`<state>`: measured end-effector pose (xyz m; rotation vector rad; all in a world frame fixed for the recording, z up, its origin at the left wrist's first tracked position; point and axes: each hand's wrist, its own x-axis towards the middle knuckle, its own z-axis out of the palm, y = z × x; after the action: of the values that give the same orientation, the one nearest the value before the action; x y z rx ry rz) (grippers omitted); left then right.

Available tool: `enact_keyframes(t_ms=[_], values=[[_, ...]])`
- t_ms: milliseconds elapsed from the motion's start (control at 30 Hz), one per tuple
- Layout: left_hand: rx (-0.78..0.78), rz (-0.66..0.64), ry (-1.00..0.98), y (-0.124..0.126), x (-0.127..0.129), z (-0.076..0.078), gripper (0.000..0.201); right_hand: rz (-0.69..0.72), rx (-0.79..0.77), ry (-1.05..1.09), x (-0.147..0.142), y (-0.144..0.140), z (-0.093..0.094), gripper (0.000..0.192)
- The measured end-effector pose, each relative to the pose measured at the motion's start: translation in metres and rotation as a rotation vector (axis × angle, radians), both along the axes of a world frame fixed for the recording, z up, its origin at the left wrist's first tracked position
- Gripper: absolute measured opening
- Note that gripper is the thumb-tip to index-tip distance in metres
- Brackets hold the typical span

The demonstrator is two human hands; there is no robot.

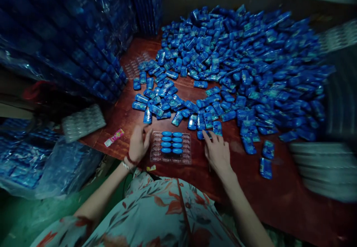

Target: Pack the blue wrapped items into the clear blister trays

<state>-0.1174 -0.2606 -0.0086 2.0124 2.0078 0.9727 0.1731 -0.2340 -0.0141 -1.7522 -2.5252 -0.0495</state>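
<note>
A clear plastic tray with moulded cells [186, 153] lies on the table in front of me. Two columns of small, bright blue containers [166, 144] fill its middle cells, while cells at both sides hold none. My left hand [138, 145] is at the tray's left edge, its thumb and fingers apart and nothing visible in it. To the right of the tray, my right hand [219, 153] reaches forward with fingers spread. Its fingertips are at a small blue labelled container [200, 135]; whether they grip it is hard to see. More such containers lie just beyond both hands.
A large heap of blue containers [245, 54] covers the table's back and right. Wrapped stacks [83, 42] rise at the left. Stacked clear trays [323, 169] stand at right, another tray stack [83, 122] at left. A colourful wrapper [114, 137] lies near the front edge.
</note>
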Motion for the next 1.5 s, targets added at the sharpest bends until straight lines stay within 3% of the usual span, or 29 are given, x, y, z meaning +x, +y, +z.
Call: enact_keyframes(t_ms=[67,133,233,333,433,567,667,767,900,1200,1367,1500], values=[[-0.081,0.086,0.146,0.030,-0.009,-0.006,0.040,0.037,-0.046,-0.087,-0.002,0.016,0.001,0.042],[-0.185,0.090,0.299,0.049,-0.014,-0.013,0.045,0.056,-0.075,-0.096,-0.004,0.023,0.005,0.032],[-0.244,0.064,0.359,0.048,-0.017,-0.017,0.038,0.023,-0.118,0.120,-0.001,0.010,0.012,0.027],[-0.143,0.019,0.226,0.013,-0.019,-0.007,0.036,0.027,-0.159,0.514,0.001,-0.023,0.017,0.030],[-0.052,0.031,0.074,-0.035,-0.014,0.010,0.034,0.216,-0.244,0.775,-0.010,-0.055,0.015,0.031],[-0.002,0.044,-0.086,-0.087,0.005,0.013,0.031,0.357,-0.181,0.796,-0.030,-0.067,0.000,0.039],[-0.011,-0.117,-0.127,-0.102,0.016,0.000,0.031,0.429,-0.076,0.650,-0.037,-0.062,-0.008,0.036],[0.021,-0.304,-0.071,-0.097,0.018,-0.011,0.040,0.439,-0.012,0.511,-0.038,-0.059,-0.009,0.034],[0.078,-0.421,0.050,-0.078,0.014,-0.011,0.044,0.399,-0.032,0.406,-0.043,-0.062,-0.001,0.030],[-0.053,-0.724,0.472,-0.046,0.032,0.024,0.024,0.359,0.027,0.235,-0.065,-0.064,0.009,0.028],[-0.014,-0.686,0.423,-0.047,0.032,0.021,0.028,0.365,0.097,0.375,-0.047,-0.066,0.002,0.030],[0.150,-0.527,0.223,-0.028,0.012,0.012,0.033,0.271,0.165,0.445,-0.022,-0.031,-0.005,0.040]])
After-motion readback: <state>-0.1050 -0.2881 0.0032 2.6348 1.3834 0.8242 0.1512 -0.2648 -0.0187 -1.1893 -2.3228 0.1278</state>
